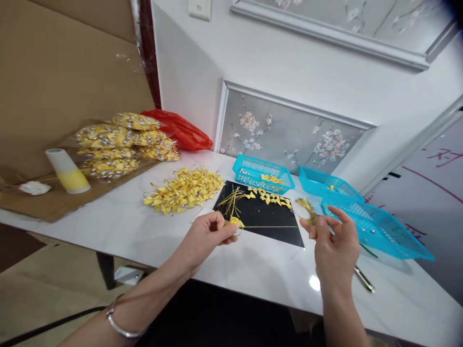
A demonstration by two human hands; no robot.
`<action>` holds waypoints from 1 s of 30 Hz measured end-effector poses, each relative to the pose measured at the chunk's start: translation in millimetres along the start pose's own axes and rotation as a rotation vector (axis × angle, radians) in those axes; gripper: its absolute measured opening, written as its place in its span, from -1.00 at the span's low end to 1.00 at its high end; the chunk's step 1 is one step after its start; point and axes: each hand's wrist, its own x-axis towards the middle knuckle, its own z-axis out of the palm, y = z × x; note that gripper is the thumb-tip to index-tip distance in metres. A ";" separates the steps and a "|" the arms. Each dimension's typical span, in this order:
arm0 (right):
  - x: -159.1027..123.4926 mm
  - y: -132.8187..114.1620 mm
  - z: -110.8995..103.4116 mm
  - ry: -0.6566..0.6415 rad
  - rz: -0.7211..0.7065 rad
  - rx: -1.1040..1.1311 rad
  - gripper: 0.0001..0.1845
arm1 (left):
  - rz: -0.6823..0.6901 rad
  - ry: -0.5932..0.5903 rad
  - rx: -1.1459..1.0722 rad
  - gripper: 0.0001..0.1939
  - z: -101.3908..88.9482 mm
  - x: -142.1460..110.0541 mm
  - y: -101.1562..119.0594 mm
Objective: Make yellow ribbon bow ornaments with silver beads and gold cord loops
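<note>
My left hand (217, 229), closed in a pinch, holds a small yellow ribbon bow (237, 222). From the bow a thin gold cord (269, 226) runs straight and taut to the right. Its other end goes to the pinched fingers of my right hand (334, 241). Just behind those fingers is a bundle of gold cords (305, 205); I cannot tell whether they touch it. Below the stretched cord lies a black mat (267, 214). On the mat are loose gold cords (233, 200) and a row of yellow bows (271, 197).
A heap of yellow bows (186, 190) lies left of the mat. Blue baskets (264, 168) stand behind it and at right. Bagged bows (123, 144), a red plastic bag (181, 130) and a white-yellow cone (68, 173) are at left. A metallic tool (364, 279) lies at right.
</note>
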 end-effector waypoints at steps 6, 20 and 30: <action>-25.5 -31.9 -17.6 0.029 -0.171 -0.165 -0.59 | 0.068 0.015 0.067 -0.58 -3.1 6.3 -2.9; -43.5 -71.8 -27.0 0.202 -0.224 -0.230 -0.44 | 0.128 -0.107 0.247 -0.85 0.6 8.1 -7.3; -29.4 -70.1 -35.5 0.337 -0.159 -0.227 -0.39 | 0.211 -0.190 0.249 -0.64 6.6 1.3 -4.5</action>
